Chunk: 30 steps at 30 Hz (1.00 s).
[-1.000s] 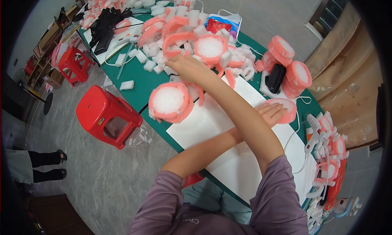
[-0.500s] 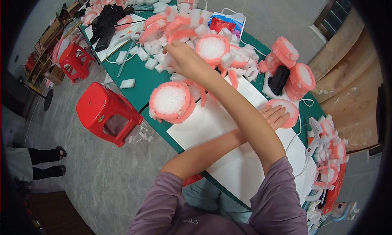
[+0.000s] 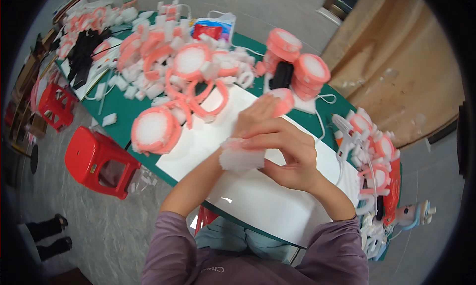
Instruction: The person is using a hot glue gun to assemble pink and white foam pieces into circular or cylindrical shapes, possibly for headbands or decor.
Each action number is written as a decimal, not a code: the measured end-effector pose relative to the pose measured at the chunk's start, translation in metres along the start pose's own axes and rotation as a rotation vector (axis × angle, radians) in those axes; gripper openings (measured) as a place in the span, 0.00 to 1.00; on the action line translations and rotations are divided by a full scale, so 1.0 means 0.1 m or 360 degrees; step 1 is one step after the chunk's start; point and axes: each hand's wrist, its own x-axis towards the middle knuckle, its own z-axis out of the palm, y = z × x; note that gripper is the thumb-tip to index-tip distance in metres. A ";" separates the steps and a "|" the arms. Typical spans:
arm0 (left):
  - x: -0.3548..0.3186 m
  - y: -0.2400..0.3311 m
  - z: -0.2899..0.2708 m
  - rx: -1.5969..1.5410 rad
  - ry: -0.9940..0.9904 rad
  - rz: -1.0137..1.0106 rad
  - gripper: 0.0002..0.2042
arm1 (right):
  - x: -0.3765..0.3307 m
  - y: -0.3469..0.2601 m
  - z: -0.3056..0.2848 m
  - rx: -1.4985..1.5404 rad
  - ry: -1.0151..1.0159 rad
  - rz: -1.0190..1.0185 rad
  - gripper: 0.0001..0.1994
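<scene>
My right hand [image 3: 292, 153] pinches a translucent white foam piece [image 3: 241, 155] between thumb and fingers, held above my left wrist. My left hand [image 3: 260, 111] reaches forward under it, its fingers stretched out against a round pink foam disc [image 3: 284, 101] at the far edge of the white board [image 3: 263, 196]. Fingers cover part of that disc. Left of the hands, pink foam rings [image 3: 210, 104] lie loose on the board's edge. A round, pink-rimmed foam piece with a white top [image 3: 152, 129] sits at the board's left corner.
A heap of white foam chunks and pink strips [image 3: 148, 52] covers the far left of the green table [image 3: 119, 119]. Stacked pink-and-white rounds [image 3: 311, 72] stand beside a black case [image 3: 281, 76]. A white glue gun [image 3: 347, 143] with cable lies at right. Red stools [image 3: 94, 161] stand left.
My right hand has come back from the foam heap, bringing a white foam piece over my left wrist. My left hand stays by the pink disc. The whole view has shifted.
</scene>
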 end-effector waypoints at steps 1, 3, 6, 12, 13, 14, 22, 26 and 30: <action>0.00 -0.07 0.09 0.0101 0.0183 -0.0051 0.19 | -0.13 0.05 -0.05 -0.0029 0.0015 0.0018 0.18; -0.03 -0.17 0.17 0.0217 0.0196 -0.0070 0.20 | -0.36 0.09 -0.15 -0.0150 0.0229 0.0252 0.19; 0.02 -0.11 0.25 0.0284 0.0218 -0.0158 0.20 | -0.69 0.15 -0.34 -0.0068 0.0399 0.0390 0.17; 0.04 -0.05 0.24 -0.0091 0.0053 -0.0643 0.18 | -0.92 0.21 -0.59 0.0183 0.0886 0.0903 0.16; 0.03 -0.05 0.25 -0.0203 0.0071 -0.0668 0.17 | -0.91 0.22 -0.64 0.0181 0.0892 0.0902 0.16; 0.03 -0.04 0.25 -0.0314 0.0089 -0.0694 0.16 | -0.89 0.24 -0.68 0.0139 0.0912 0.0913 0.16; 0.04 0.03 0.25 -0.0359 -0.0026 -0.0628 0.17 | -0.78 0.51 -0.74 -0.1020 0.0626 0.0435 0.18; 0.00 0.02 0.26 -0.0225 -0.0009 -0.0540 0.18 | -0.75 0.65 -0.63 -0.1198 0.0506 0.0268 0.22; 0.01 0.00 0.29 -0.0248 0.0032 -0.0548 0.18 | -0.77 0.73 -0.61 -0.1259 0.0482 0.0179 0.22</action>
